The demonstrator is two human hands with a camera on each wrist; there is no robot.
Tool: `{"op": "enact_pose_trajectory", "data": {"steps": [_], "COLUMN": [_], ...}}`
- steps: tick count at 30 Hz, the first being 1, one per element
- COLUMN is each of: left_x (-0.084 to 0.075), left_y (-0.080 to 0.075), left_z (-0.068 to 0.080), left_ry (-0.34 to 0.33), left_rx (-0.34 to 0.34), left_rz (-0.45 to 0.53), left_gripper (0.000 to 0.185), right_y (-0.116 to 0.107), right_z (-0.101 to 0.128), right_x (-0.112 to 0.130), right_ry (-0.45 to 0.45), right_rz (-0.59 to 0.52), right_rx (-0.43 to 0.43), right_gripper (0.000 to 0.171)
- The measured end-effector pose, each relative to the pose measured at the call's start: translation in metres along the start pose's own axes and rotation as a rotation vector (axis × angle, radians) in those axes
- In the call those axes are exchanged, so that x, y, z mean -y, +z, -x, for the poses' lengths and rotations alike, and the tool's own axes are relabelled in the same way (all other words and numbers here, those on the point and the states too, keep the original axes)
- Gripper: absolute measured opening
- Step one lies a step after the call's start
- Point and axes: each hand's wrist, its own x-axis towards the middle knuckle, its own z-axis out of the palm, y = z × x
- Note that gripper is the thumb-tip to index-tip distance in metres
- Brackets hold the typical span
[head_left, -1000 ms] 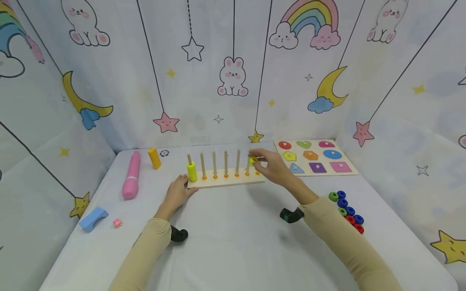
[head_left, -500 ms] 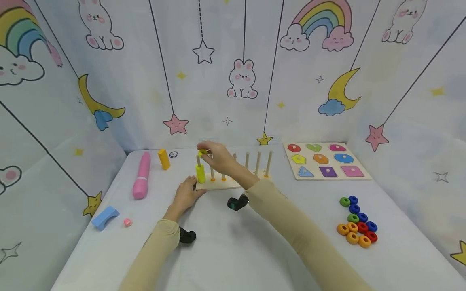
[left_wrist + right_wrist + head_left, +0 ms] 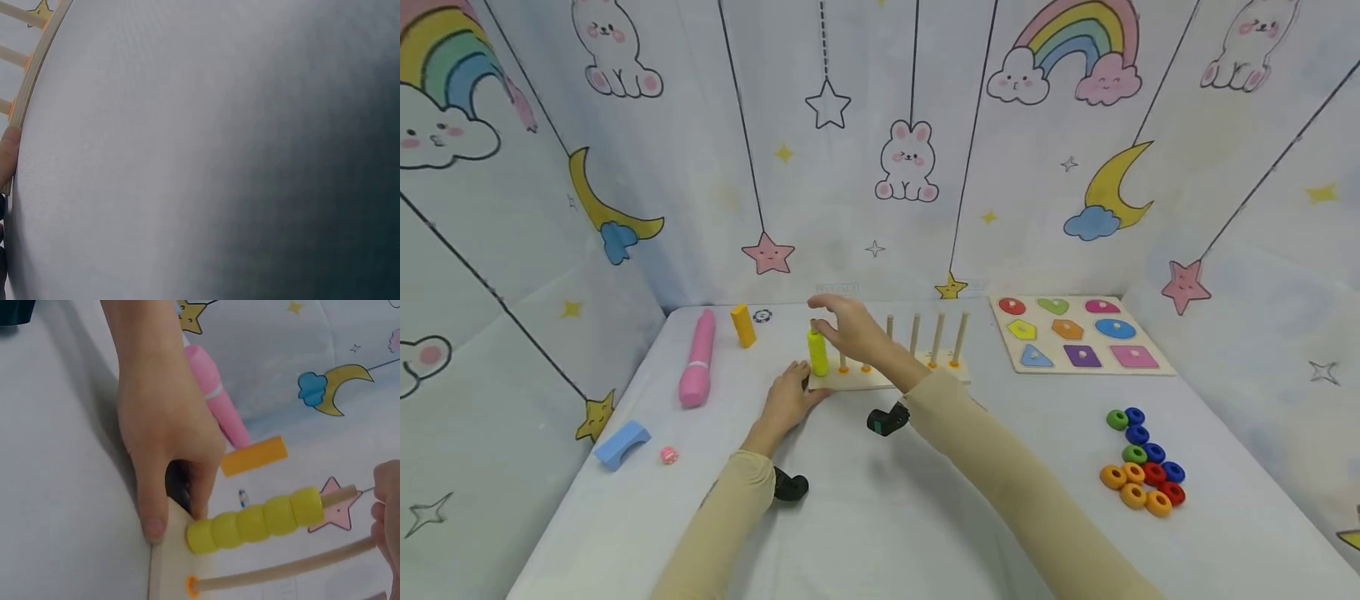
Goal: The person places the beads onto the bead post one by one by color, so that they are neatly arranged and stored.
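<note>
The yellow rings (image 3: pixel 817 353) sit stacked on the leftmost peg of the wooden peg board (image 3: pixel 880 379), four of them as the right wrist view shows, the peg tip poking out above. The right hand (image 3: pixel 848 325) hovers at that peg's top, fingers loosely curled just beside the uppermost ring, nothing pinched between them. The left hand (image 3: pixel 790 398) presses against the board's left end, thumb (image 3: pixel 152 512) flat on its front edge, fingers wrapping the corner below the stack. Left of the board lie a pink cylinder (image 3: pixel 697 369) and an orange block (image 3: pixel 743 325); right of it, loose coloured rings (image 3: pixel 1141 467).
</note>
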Motion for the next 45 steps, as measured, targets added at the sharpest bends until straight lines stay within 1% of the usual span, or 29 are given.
{"op": "enact_pose_trajectory", "data": {"steps": [2, 5, 7, 11, 15, 19, 26, 32, 35, 42, 45], "left_x": [0.000, 0.000, 0.000, -0.001, -0.005, -0.003, -0.002, -0.004, -0.004, -0.004, -0.002], "left_y": [0.001, 0.001, 0.001, 0.002, 0.003, 0.002, 0.001, 0.000, 0.000, -0.001, -0.001], "left_z": [0.000, 0.001, 0.002, 0.001, -0.001, 0.001, 0.002, 0.002, 0.002, 0.003, 0.002], "left_ry": [0.004, -0.005, -0.012, -0.010, -0.003, -0.009, -0.020, -0.018, -0.011, -0.009, -0.014], "left_rx": [0.003, 0.012, 0.018, 0.015, 0.025, 0.036, 0.037, 0.050, 0.050, 0.047, 0.045], "left_rz": [0.000, -0.016, -0.025, -0.039, -0.045, -0.054, -0.046, -0.054, -0.056, -0.044, -0.046], "left_gripper": [0.072, 0.072, 0.072, 0.072, 0.072, 0.072, 0.072, 0.072, 0.072, 0.072, 0.072], "right_y": [-0.004, -0.012, -0.018, -0.033, -0.050, -0.063, -0.090, -0.114, -0.126, -0.154, -0.165], "right_z": [0.008, 0.022, 0.031, 0.054, 0.086, 0.118, 0.173, 0.217, 0.236, 0.271, 0.286], "right_x": [-0.003, -0.009, -0.011, -0.018, -0.029, -0.043, -0.076, -0.101, -0.108, -0.125, -0.133], "right_ry": [-0.013, -0.058, -0.068, -0.065, -0.042, 0.010, 0.090, 0.205, 0.257, 0.310, 0.351], "right_rz": [-0.025, -0.075, -0.115, -0.157, -0.150, -0.117, -0.068, -0.026, 0.002, 0.088, 0.126], "right_rx": [-0.060, -0.143, -0.175, -0.207, -0.191, -0.176, -0.214, -0.251, -0.274, -0.314, -0.331], "right_gripper": [0.030, 0.025, 0.023, 0.021, 0.021, 0.025, 0.028, 0.029, 0.029, 0.026, 0.025]}}
